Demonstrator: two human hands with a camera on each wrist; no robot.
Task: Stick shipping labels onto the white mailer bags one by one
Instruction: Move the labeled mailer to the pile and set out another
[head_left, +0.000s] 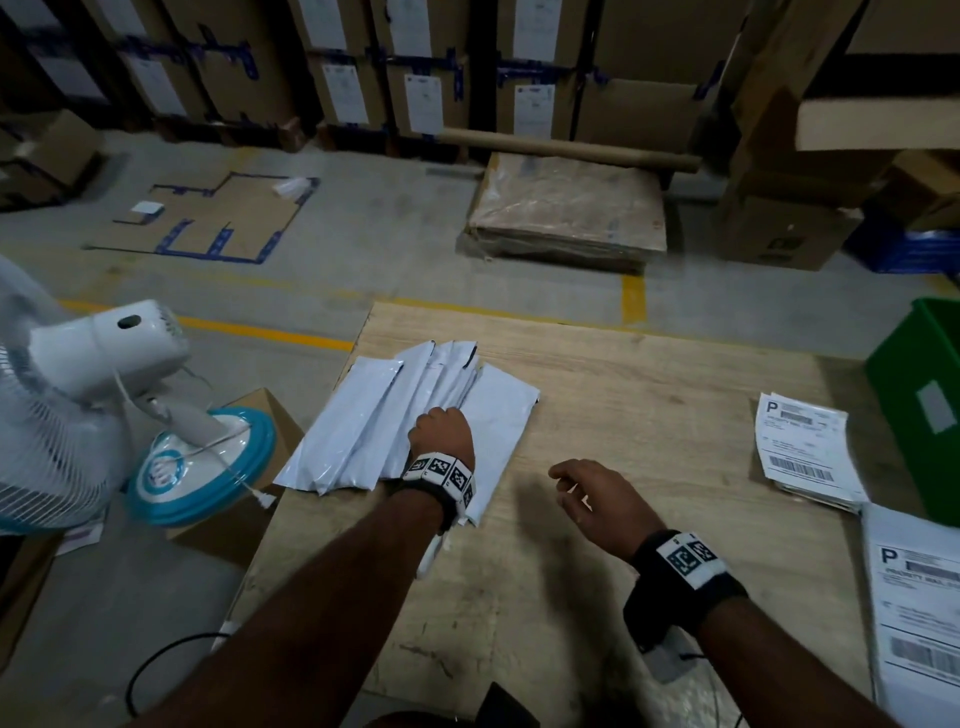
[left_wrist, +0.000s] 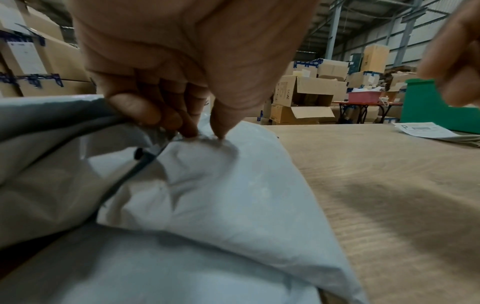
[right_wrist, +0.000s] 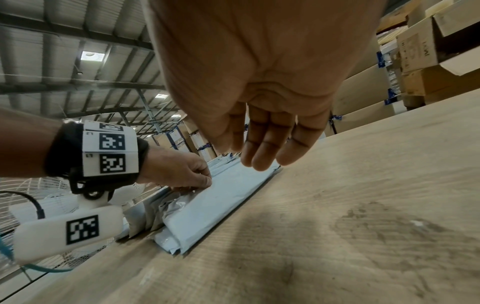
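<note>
Left hand (head_left: 441, 432): fingers (left_wrist: 145, 111) curled, pinching the top white mailer bag (head_left: 501, 415) of a fanned pile on the counter (head_left: 649, 395). Right hand (head_left: 597, 499): fingers loosely extended, holding nothing, hovering beside the pile. Shipping labels (head_left: 802, 447) stacked at the counter's right.

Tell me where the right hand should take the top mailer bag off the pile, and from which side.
Probably the right long edge of the top mailer bag. It overhangs the pile onto bare table, so fingers can slide under from the right. The left hand already pinches its left edge; the right hand hovers open just right of it. A thumb-on-top grip suits the flat bag.
</note>
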